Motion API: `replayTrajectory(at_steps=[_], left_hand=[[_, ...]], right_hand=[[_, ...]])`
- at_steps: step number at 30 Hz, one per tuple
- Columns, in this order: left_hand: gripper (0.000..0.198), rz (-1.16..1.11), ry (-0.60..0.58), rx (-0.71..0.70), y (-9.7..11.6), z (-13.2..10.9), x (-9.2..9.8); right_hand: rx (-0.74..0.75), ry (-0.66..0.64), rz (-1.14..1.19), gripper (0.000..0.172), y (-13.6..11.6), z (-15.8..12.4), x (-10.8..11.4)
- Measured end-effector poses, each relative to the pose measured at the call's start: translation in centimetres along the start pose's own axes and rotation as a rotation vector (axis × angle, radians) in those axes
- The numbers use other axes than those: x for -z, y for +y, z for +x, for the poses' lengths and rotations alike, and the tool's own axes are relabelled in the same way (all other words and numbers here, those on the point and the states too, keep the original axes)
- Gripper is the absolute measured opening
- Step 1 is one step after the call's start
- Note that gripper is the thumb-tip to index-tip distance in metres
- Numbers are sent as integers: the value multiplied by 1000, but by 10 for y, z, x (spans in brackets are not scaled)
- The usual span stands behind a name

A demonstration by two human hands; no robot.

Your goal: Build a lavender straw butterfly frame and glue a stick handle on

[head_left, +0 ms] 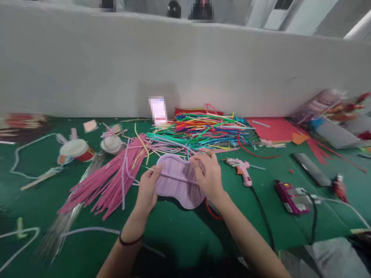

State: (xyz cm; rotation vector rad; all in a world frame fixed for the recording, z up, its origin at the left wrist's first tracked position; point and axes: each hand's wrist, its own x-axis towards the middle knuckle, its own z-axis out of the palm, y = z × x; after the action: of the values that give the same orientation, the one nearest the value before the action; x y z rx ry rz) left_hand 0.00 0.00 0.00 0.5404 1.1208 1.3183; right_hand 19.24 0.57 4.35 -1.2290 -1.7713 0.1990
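Note:
A flat lilac panel (174, 191) with a wavy rounded outline, seemingly built from pipe cleaners laid side by side, is held between my two hands. My left hand (149, 187) pinches its left edge, thumb on top. A lilac strand crosses the panel's middle, and a thin wire end pokes out past my left thumb. My right hand (207, 173) is closed on the upper right part, its fingers bent over the edge. What lies under those fingertips is hidden. Close to my left hand is a bundle of pink pipe cleaners (107, 181).
Mixed coloured pipe cleaners (199, 129) are heaped at the back, beside a propped phone (158, 111). On the right lie a pink glue gun (240, 168) with its cord and a purple device (291, 197). Two white cups (74, 148) and bare wires (69, 216) are at left.

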Motion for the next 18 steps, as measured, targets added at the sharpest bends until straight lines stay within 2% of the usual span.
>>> replayTrajectory(at_steps=[2,4,7,9,11,14,18], left_hand=[[41,22,0,3,-1,1,-2],[41,38,2,6,-2,2,-3],[42,51,10,13,-1,1,-4],[43,63,-4,17,0,0,-5],[41,85,-24,13,0,-1,-4],[39,105,-35,10,-2,-3,-4],[37,110,-47,11,-2,-5,-6]], right_hand=[[38,-34,2,22,3,6,-9],[16,-63,27,23,6,10,-16],[-138,-99,108,9,9,15,-22],[-272,-178,219,19,11,18,-23],[-336,-307,320,28,13,21,-23],[-276,-439,332,17,15,23,-23],[-208,-396,229,10,10,21,-26]])
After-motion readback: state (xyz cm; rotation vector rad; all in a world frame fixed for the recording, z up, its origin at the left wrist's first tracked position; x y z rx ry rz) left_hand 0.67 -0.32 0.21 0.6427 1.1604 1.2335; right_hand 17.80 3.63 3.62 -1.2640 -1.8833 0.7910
